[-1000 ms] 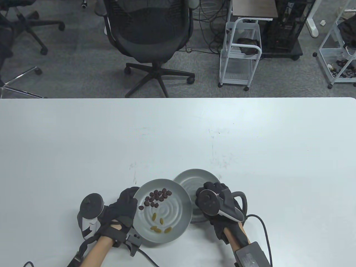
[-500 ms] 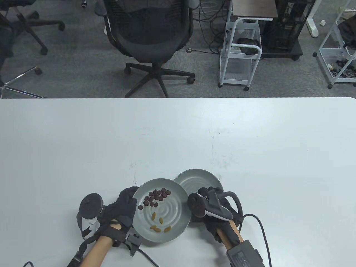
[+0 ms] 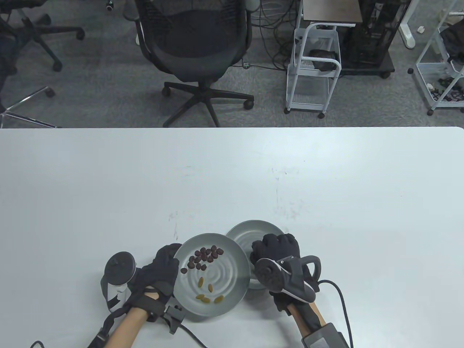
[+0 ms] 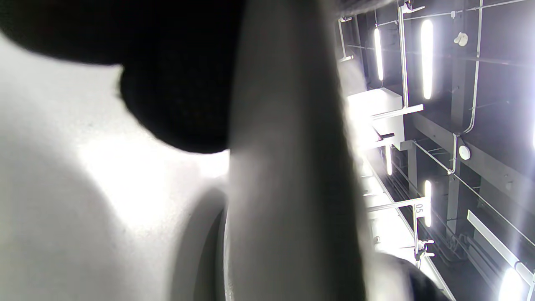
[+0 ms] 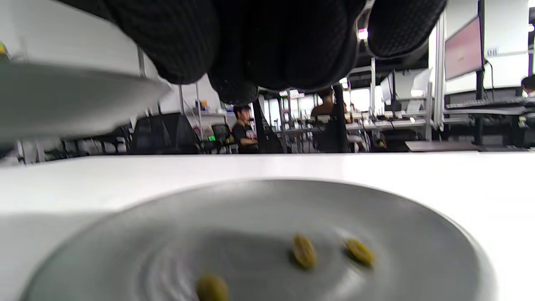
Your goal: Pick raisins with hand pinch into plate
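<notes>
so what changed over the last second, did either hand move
The right hand moved: it drew back toward the person and left toward the raised plate, then went forward again over the far plate, where three greenish raisins lie. The left hand kept holding the raised plate's rim; the raisins in it stayed put.

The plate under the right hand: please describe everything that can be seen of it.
The right plate is round, grey and shallow, metallic-looking, with concentric ripples in its base. It lies flat on the white table. The raisin plate, held up by the left hand, overlaps its near-left edge. The right hand hovers over its near part, hiding it from above. The right wrist view shows three green raisins lying inside.
</notes>
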A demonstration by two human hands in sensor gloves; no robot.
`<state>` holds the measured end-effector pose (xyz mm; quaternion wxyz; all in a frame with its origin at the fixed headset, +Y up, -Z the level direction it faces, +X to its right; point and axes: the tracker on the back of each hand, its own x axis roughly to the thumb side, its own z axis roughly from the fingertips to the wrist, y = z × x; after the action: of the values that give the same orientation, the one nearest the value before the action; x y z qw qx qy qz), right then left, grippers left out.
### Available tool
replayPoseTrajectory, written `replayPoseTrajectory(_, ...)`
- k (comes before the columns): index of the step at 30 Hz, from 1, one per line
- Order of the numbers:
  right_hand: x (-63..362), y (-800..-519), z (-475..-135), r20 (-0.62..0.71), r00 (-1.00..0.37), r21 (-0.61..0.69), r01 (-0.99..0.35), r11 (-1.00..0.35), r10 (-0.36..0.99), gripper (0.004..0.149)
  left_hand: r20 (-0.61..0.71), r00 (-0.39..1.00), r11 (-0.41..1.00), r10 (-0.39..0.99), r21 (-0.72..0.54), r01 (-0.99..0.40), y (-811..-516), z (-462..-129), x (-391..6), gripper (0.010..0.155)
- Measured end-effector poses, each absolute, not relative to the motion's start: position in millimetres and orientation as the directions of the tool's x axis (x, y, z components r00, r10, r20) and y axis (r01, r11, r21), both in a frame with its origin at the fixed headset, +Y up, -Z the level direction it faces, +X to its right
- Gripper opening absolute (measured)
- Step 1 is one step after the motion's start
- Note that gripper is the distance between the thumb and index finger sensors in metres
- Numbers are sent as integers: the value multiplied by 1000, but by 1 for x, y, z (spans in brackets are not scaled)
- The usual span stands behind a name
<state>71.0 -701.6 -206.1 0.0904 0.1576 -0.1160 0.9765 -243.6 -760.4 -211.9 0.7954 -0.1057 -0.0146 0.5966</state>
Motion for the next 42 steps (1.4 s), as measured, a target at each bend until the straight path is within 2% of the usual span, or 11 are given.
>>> replayPoseTrajectory(6, 41, -693, -182, 483, -869, -205, -234, -951, 110, 45, -100, 294, 272, 951, -185, -944, -761, -212, -243, 56)
replayPoseTrajectory(10, 19, -691, -167, 592, -793, -61, -225, -972, 146, 43, -100, 293, 272, 951, -185, -944, -761, -212, -242, 56)
replayPoseTrajectory(13, 6, -694, -159, 641, -755, 19, -164, -986, 138, 46, -98, 293, 272, 951, -184, -945, -761, -212, -242, 56)
replayPoseTrajectory(17, -3, -699, -155, 653, -747, 91, -90, -992, 128, 52, -97, 292, 271, 951, -184, -945, -761, -213, -242, 56)
replayPoseTrajectory(27, -7, -700, -152, 646, -761, 2, -69, -998, 54, 44, -89, 295, 275, 951, -188, -943, -762, -212, -241, 56)
replayPoseTrajectory(37, -7, -699, -152, 616, -788, -23, -36, -999, 14, 47, -76, 283, 267, 956, -171, -948, -760, -211, -241, 56)
replayPoseTrajectory(42, -9, -701, -151, 630, -776, -48, -25, -999, -11, 43, -79, 290, 273, 954, -175, -946, -761, -211, -241, 56)
